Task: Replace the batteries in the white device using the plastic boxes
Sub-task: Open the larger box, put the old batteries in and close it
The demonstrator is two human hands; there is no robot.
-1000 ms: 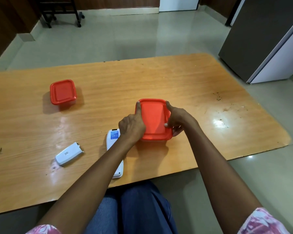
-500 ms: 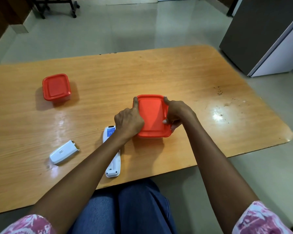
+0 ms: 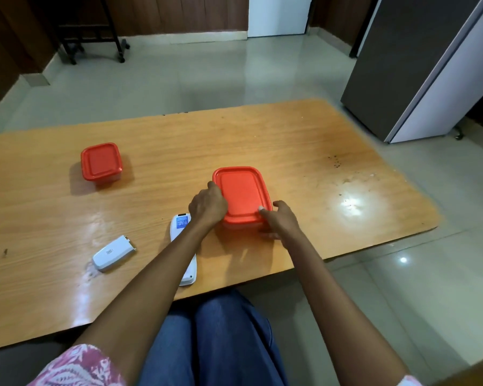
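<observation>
A plastic box with a red lid [image 3: 241,194] stands on the wooden table [image 3: 179,151] in front of me. My left hand [image 3: 208,204] grips the box's left side, thumb at the lid's rim. At the near right corner my right hand [image 3: 279,221] touches the box, thumb on the lid's edge and fingers down on the table. The white device [image 3: 183,243] lies face down under my left forearm, its blue label showing. Its white battery cover [image 3: 113,253] lies apart to the left. A smaller red-lidded box [image 3: 101,162] stands at the far left.
The table's near edge runs just above my lap. A grey and white cabinet [image 3: 418,68] stands on the floor at the right. A black wheeled stand [image 3: 92,37] is far back on the left. Dark specks mark the table's right part.
My right hand has slid from the box's right side to its near right corner. The left hand stays on the left side. My head view has tilted up.
</observation>
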